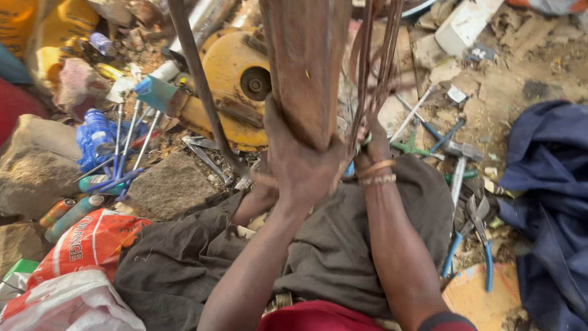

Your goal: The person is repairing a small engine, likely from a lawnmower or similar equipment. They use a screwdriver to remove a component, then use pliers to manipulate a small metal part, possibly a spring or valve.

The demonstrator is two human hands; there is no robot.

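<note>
Item: rusty brown metal piece (304,67), broad and flat-faced, standing roughly upright from the person's lap toward the camera. Left hand (300,162) clenched around its lower end, knuckles up. Beside it, a bundle of thin rusty rods (375,61), also upright, touching or very nearly touching the piece; right hand (375,150) grasps the bundle low down, two bands on the wrist.

Condition of work: both parts held together at the base, over the grey trousers (331,245). No binding, wire tie or tool is seen on them; whether they are joined cannot be told. Judged as mid-handling, with nothing visibly finished.

Surroundings, on bare ground (520,73): yellow round machine housing (236,79) behind the hands; hammer (460,160) and blue-handled pliers (484,245) to the right, untouched; dark blue cloth (551,202) far right; stone (168,184) and orange printed sack (89,242) to the left; blue plastic bottle (97,132) further left.
</note>
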